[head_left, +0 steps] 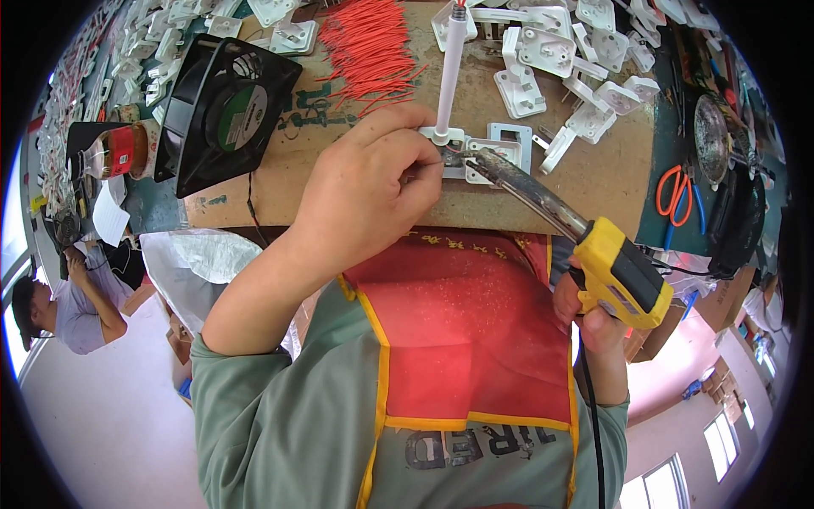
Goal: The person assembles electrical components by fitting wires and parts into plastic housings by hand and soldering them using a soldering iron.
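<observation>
My right hand (589, 310) grips the yellow and black handle of a soldering gun (623, 271). Its dark metal barrel slants up to the left, and the tip reaches a small white plastic housing (454, 171). From the upper left, my left hand (377, 174) bends over that housing with fingers pinched closed; what they hold is hidden behind them. A white tube (452, 76) stands upright at the housing, red wire ends showing at its top. Beside it, a pale grey-blue frame (510, 131) lies around another white part.
Red cut wires (365, 47) lie in a bundle at the far side of the board (593, 187). White plug housings (547, 51) are heaped behind. A black fan (229, 114) stands left; orange-handled scissors (674, 195) and a metal dish (712, 140) lie right. Another person (80, 301) sits far left.
</observation>
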`<state>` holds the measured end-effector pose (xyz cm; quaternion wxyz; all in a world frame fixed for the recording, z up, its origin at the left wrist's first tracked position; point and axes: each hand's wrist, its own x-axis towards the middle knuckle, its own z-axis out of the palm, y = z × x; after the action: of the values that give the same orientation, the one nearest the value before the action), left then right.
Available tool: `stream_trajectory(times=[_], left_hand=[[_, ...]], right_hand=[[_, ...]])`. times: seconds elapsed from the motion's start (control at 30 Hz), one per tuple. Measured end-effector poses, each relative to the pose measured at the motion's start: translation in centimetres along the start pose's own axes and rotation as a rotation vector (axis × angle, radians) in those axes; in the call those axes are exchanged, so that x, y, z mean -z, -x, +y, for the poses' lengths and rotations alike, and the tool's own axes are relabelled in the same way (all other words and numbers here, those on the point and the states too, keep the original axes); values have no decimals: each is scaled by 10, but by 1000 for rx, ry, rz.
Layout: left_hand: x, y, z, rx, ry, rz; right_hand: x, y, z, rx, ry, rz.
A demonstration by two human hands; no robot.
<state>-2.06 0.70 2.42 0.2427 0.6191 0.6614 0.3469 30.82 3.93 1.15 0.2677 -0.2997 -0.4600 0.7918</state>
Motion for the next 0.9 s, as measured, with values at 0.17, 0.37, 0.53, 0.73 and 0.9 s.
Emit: stream_trajectory(times=[0.17,0.37,0.53,0.73,0.9], left_hand=[[-4,-2,2,-1,25,43],[0,-5,8,-10,9,6],[1,-3,11,122,-39,-55],[2,-1,8,10,-79,-14],[3,-4,10,63,-62,-25]], right_hand=[[-7,-5,-17,11,16,95],[27,-3,-32,271,118,178],[64,-5,-62,545,211,417],[103,0,-73,711,476,875],[106,-2,-58,432,249,881]])
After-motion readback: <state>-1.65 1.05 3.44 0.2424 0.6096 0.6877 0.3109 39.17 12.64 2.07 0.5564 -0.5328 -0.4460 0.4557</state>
